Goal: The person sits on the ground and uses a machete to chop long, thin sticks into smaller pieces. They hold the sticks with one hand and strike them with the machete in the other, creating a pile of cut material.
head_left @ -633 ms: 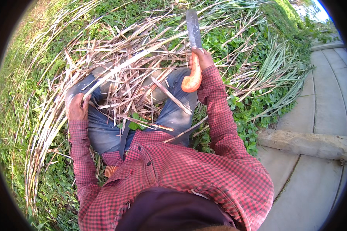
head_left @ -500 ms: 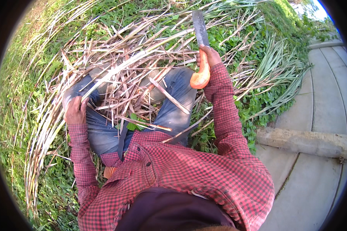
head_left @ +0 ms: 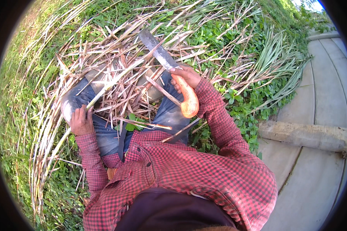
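Note:
My right hand [head_left: 186, 78] grips a machete [head_left: 158, 49] by its curved orange wooden handle. Its broad grey blade points up and to the left, and lies over or against a long pale stalk [head_left: 117, 79]; whether they touch I cannot tell. My left hand [head_left: 81, 120] is closed round the lower part of that stalk, beside my left knee. The stalk slants from lower left to upper right across my lap. Brown dry leaf strips [head_left: 121, 90] are heaped between my legs. One split strip [head_left: 162, 90] rests across my right thigh.
Long pale stalks [head_left: 40, 173] curve along the grass on my left. Green cut leaves [head_left: 275, 61] lie at the right. Beyond them are grey curved panels [head_left: 312, 177] with a wooden beam [head_left: 304, 135] across them. Green weeds [head_left: 231, 100] grow around me.
The machete has swung down and left, from upright at the right to slanting over the stalk. My left hand has shifted slightly right and down, still on the stalk.

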A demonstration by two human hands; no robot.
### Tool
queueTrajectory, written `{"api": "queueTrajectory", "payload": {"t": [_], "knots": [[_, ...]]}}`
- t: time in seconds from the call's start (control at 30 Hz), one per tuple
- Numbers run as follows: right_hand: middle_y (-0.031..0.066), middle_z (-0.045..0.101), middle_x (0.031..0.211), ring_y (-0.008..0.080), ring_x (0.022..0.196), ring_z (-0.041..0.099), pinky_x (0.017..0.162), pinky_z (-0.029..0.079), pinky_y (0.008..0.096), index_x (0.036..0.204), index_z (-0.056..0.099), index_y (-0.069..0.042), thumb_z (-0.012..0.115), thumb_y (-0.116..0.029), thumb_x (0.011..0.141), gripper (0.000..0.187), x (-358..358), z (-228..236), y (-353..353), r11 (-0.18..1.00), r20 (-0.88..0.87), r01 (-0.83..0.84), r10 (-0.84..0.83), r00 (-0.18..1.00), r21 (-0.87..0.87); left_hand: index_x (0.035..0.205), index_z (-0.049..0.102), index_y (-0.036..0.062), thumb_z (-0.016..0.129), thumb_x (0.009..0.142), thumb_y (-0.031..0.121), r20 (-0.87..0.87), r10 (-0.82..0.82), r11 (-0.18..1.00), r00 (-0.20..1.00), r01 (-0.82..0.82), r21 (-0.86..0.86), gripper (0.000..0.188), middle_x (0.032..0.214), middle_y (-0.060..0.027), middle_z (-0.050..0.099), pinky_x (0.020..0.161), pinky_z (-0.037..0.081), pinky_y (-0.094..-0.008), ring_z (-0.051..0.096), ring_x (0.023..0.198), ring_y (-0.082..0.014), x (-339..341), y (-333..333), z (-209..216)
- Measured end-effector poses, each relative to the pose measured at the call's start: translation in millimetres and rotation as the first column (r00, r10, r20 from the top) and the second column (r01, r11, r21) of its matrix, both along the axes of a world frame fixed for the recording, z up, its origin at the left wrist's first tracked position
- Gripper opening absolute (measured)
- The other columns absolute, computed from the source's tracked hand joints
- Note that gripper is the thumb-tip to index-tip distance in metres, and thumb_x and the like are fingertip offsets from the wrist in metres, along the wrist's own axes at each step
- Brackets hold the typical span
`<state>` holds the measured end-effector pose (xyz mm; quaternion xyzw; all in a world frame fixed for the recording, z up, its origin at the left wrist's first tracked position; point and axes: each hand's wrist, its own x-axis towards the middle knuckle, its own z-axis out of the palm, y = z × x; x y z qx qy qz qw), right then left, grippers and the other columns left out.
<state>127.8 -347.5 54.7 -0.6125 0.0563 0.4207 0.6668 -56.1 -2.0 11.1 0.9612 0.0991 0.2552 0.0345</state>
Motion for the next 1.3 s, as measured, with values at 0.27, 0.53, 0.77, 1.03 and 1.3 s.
{"api": "queueTrajectory", "payload": {"t": [0.27, 0.53, 0.77, 1.03, 1.3], "knots": [[0.0075, 0.051, 0.06, 0.0162, 0.044, 0.052, 0.039, 0.046, 0.0293, 0.094, 0.044, -0.006, 0.059, -0.025, 0.079, 0.028, 36.8, -37.0, -25.1, 0.882, 0.12, 0.47, -0.463, 0.878, -0.036, 0.092, 0.057, 0.0098, 0.062, 0.074, 0.019, -0.013, 0.012, 0.999, 1.0, -0.013, -0.051, 0.02, 0.076, -0.005, 0.052, 0.063, 0.04, -0.0353, 0.051, 0.072, -0.0238, -0.1, -6.7, 2.4], [0.0037, 0.049, 0.059, 0.013, 0.043, 0.048, 0.038, 0.04, 0.0265, 0.12, 0.039, -0.008, 0.058, -0.021, 0.08, 0.047, -63.7, -11.3, 61.0, 0.992, -0.034, -0.031, 0.035, 0.999, 0.119, 0.08, 0.058, 0.0085, 0.069, 0.067, 0.017, 0.02, 0.034, 0.982, 0.999, -0.03, -0.187, 0.019, 0.075, -0.0049, 0.054, 0.061, 0.044, -0.0351, 0.054, 0.07, -0.0246, 29.1, -20.9, -4.0], [0.0046, 0.052, 0.059, 0.0138, 0.042, 0.052, 0.036, 0.044, 0.0275, 0.094, 0.045, -0.006, 0.059, -0.026, 0.08, 0.028, -19.2, -35.2, 29.1, 0.96, 0.086, 0.26, -0.269, 0.959, 0.104, 0.078, 0.057, 0.0079, 0.069, 0.068, 0.02, -0.034, 0.064, 0.973, 0.997, -0.07, -0.218, 0.019, 0.075, -0.0067, 0.054, 0.06, 0.044, -0.0366, 0.055, 0.07, -0.026, 37.9, -14.5, -3.9], [0.0024, 0.05, 0.058, 0.0118, 0.043, 0.049, 0.038, 0.042, 0.0258, 0.104, 0.044, -0.007, 0.056, -0.02, 0.081, 0.029, -65.8, -34.2, 52.4, 0.986, 0.067, 0.054, -0.065, 0.996, 0.157, 0.081, 0.058, 0.0074, 0.065, 0.072, 0.03, -0.118, 0.007, 0.965, 0.993, -0.038, -0.261, 0.025, 0.079, -0.0072, 0.058, 0.06, 0.045, -0.0364, 0.057, 0.072, -0.0276, 54.0, -25.3, -10.7], [0.0043, 0.052, 0.058, 0.0122, 0.04, 0.05, 0.034, 0.041, 0.025, 0.092, 0.045, -0.005, 0.059, -0.018, 0.081, 0.022, -26.1, -40.3, 28.6, 0.925, 0.273, 0.303, -0.359, 0.892, 0.229, 0.082, 0.059, 0.009, 0.058, 0.077, 0.041, -0.195, -0.06, 0.949, 0.979, -0.005, -0.315, 0.033, 0.072, -0.0139, 0.059, 0.057, 0.044, -0.0421, 0.057, 0.068, -0.0346, 64.4, -20.2, 18.0]]}}
